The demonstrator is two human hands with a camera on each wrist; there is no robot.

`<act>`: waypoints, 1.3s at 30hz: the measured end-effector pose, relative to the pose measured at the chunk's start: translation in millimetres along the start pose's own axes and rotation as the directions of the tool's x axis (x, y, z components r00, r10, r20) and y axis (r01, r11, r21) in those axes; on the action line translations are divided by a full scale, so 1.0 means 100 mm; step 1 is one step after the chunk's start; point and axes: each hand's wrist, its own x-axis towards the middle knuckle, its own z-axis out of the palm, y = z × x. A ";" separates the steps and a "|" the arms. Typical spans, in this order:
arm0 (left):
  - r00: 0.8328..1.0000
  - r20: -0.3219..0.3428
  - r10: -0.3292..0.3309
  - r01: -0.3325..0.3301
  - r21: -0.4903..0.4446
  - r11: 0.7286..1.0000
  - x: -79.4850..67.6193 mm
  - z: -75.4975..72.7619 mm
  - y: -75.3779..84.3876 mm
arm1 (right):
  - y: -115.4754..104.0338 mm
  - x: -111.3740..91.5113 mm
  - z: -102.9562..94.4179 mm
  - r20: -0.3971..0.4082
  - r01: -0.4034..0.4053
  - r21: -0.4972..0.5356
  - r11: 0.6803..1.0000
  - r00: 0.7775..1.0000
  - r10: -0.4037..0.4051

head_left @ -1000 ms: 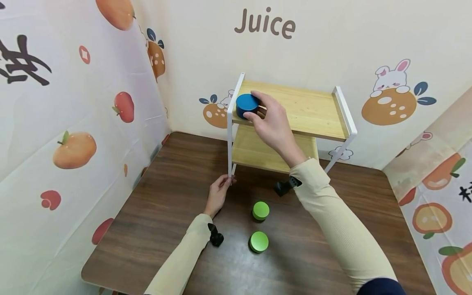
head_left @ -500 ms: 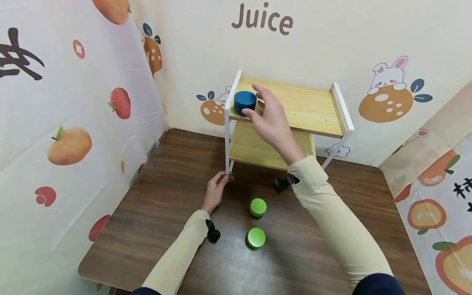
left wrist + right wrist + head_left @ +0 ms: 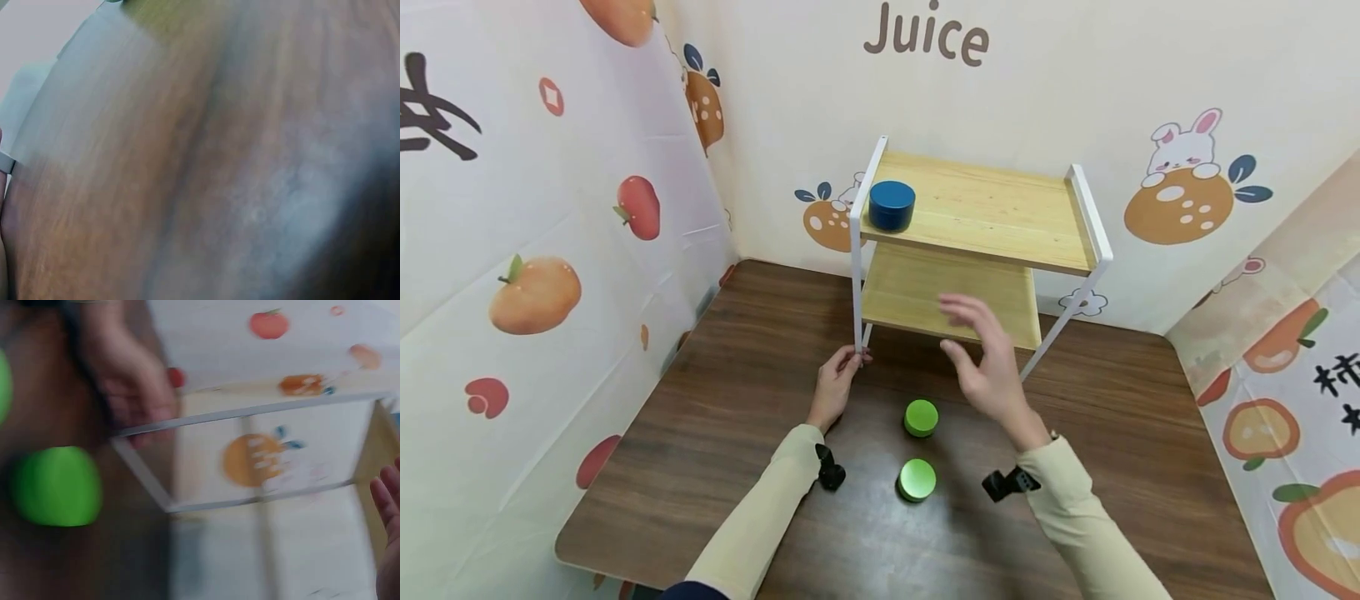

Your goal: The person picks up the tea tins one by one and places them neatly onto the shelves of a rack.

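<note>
Since the earlier frames, the right hand (image 3: 988, 367) has come away from the blue tin (image 3: 891, 206) and moved down and to the right, and the tin stays on the shelf (image 3: 992, 212). Leftmost, the left hand (image 3: 835, 385) grips the foot of the shelf's front left leg (image 3: 857, 292) between thumb and fingers, with the brown table (image 3: 715, 417) below. Its own wrist view shows mostly blurred tabletop.

Up from that hand and slightly to its right, the blue tin stands upright at the front left corner of the top board, just beside the white side rail (image 3: 868, 179); whether they touch is hard to tell. It is well apart from both hands. Further right and lower, two green tins stand on the table before the shelf, one far (image 3: 921, 418) and one near (image 3: 917, 481), apart, both between the forearms. Rightmost, the right hand hangs before the lower board (image 3: 940, 283), thumb and fingers parted and loosely bent, holding nothing.
</note>
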 end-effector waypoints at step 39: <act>1.000 -0.007 -0.002 0.002 0.031 1.000 0.00 -0.01 -0.05 | 0.93 -1.66 0.56 0.190 -0.487 0.106 0.867 0.866 0.463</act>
